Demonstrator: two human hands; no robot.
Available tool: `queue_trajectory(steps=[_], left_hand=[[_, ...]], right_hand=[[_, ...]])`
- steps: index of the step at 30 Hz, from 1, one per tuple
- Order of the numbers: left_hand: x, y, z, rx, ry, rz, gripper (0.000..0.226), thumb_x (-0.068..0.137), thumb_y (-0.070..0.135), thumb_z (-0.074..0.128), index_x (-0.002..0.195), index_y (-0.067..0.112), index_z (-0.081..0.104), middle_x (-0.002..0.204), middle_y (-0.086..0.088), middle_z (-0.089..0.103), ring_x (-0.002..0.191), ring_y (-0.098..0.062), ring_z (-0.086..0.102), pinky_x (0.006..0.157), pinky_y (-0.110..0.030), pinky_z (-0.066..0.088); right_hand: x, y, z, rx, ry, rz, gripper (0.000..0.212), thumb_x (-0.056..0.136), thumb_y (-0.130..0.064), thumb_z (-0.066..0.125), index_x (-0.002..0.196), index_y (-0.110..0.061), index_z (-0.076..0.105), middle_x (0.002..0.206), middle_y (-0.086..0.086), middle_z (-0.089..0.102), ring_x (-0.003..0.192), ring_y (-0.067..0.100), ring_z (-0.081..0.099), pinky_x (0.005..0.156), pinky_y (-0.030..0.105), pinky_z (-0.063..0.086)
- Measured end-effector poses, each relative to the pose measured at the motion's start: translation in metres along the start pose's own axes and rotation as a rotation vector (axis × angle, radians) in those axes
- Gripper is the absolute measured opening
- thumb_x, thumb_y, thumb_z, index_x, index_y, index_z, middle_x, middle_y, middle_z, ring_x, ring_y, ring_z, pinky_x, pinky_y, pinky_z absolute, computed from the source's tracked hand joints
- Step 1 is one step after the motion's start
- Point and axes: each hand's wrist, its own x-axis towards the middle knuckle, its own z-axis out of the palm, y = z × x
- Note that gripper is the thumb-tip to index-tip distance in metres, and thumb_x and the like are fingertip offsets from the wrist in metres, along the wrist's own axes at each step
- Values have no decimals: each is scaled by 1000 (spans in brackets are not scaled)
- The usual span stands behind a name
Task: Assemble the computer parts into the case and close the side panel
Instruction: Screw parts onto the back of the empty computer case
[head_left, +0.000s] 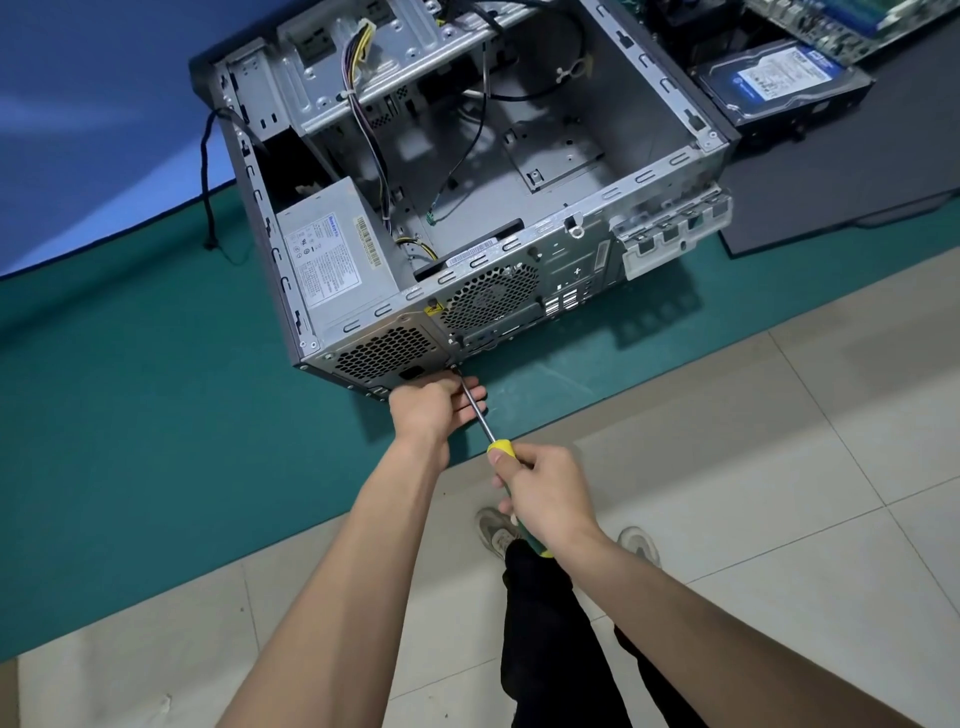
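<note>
While the right hand (545, 499) clenches the yellow-and-green handle of a screwdriver (485, 422), the tool's long axis runs up and leftward from that grip, its steel shaft pointing at a screw (454, 367) on the rear panel of the computer case (519, 291). Just ahead of the right grip, the left hand (436, 408) cups the shaft near its tip, fingers curled loosely round the metal, close under the case's lower rear edge. Beyond both hands the case lies on its side on the green-matted table (130, 389), open face up, with the power supply (332, 260) seated in the corner nearest the left grip. Far beyond, to the right, a hard drive (779, 78) lies flat beside the case.
</note>
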Motion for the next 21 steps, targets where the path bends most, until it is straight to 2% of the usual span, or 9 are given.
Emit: queue_trajectory(steps=[3, 5, 8, 11, 13, 15, 17, 18, 21], left_hand=[[-1, 2, -3, 31, -20, -34, 18, 94, -3, 44, 79, 0, 53, 75, -15, 62, 58, -22, 64, 51, -30, 56], [-3, 2, -7, 134, -110, -80, 17, 95, 4, 46, 81, 3, 55, 72, -12, 66, 51, -17, 65, 49, -29, 56], [-7, -1, -13, 228, -218, -150, 17, 95, 8, 49, 84, 3, 60, 65, -9, 71, 53, -18, 68, 50, -28, 57], [-6, -2, -14, 191, -131, -141, 12, 90, 5, 59, 80, 0, 63, 59, -10, 69, 48, -19, 66, 46, -26, 55], [-3, -3, -12, 234, -67, -114, 11, 84, 5, 67, 75, -1, 64, 52, -9, 66, 42, -17, 63, 43, -24, 53], [-2, -5, -9, 296, -40, -81, 12, 81, 8, 71, 76, 0, 65, 48, -6, 64, 39, -13, 60, 42, -20, 51], [-3, -7, -7, 310, -53, -63, 11, 84, 10, 69, 81, 0, 65, 48, -4, 64, 39, -12, 60, 42, -19, 51], [-3, -7, -8, 299, -86, -75, 11, 87, 10, 65, 83, 0, 63, 50, -4, 65, 41, -13, 61, 43, -20, 51], [-3, 0, -15, 255, -242, -156, 13, 94, 6, 53, 86, -1, 60, 63, -10, 70, 54, -18, 68, 51, -27, 57]], right_hand=[[0, -1, -1, 155, -65, 75, 24, 96, -25, 56, 87, -6, 66, 65, -1, 61, 45, 14, 51, 48, 25, 43], [1, -1, -4, 360, -169, 175, 22, 97, -23, 54, 90, -4, 64, 67, 4, 62, 42, 13, 50, 41, 22, 42], [5, 1, -12, 649, -400, 377, 33, 99, -29, 47, 96, -2, 66, 65, 3, 65, 47, 14, 56, 43, 24, 44], [8, 3, -15, 614, -530, 423, 45, 97, -43, 45, 100, -3, 66, 68, 3, 66, 53, 17, 60, 47, 25, 45], [8, 6, -12, 485, -493, 375, 40, 90, -47, 58, 94, -8, 65, 71, 4, 65, 54, 19, 60, 49, 27, 45], [8, 10, -6, 387, -341, 306, 28, 84, -35, 70, 86, -10, 60, 69, 3, 64, 50, 17, 58, 49, 28, 45], [11, 15, -4, 361, -208, 266, 23, 84, -27, 72, 80, -10, 56, 66, 3, 62, 46, 15, 55, 47, 26, 44], [12, 17, -4, 419, -223, 273, 22, 85, -25, 70, 79, -10, 56, 65, 3, 61, 45, 14, 54, 46, 26, 43], [13, 18, -10, 668, -467, 373, 25, 89, -32, 62, 81, -8, 61, 64, 1, 60, 47, 13, 53, 44, 24, 44]])
